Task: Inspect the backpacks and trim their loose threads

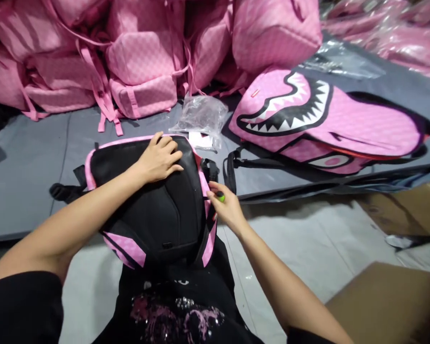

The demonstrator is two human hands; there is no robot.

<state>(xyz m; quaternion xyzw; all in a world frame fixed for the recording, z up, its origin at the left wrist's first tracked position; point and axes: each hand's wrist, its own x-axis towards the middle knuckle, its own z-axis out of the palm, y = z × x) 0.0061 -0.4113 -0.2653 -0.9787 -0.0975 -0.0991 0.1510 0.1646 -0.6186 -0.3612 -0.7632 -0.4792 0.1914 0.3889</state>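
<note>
A black-and-pink backpack point(154, 200) lies with its padded black back panel facing up, partly on the table and partly over my lap. My left hand point(160, 160) rests on its upper part, fingers spread over the black padding. At the bag's right pink edge is my right hand point(224, 203), closed around a small green tool with a black end point(220, 196). Most of that tool is hidden in the palm, so its kind does not show. The thumb and fingertips touch the side seam. Black straps stick out on both sides of the bag.
A pink shark-mouth backpack point(290, 119) lies at right on the grey table point(32, 157). Pink checkered backpacks point(143, 57) are piled along the back. Clear plastic bags point(204, 114) lie between. Cardboard boxes point(387, 301) stand on the floor at lower right.
</note>
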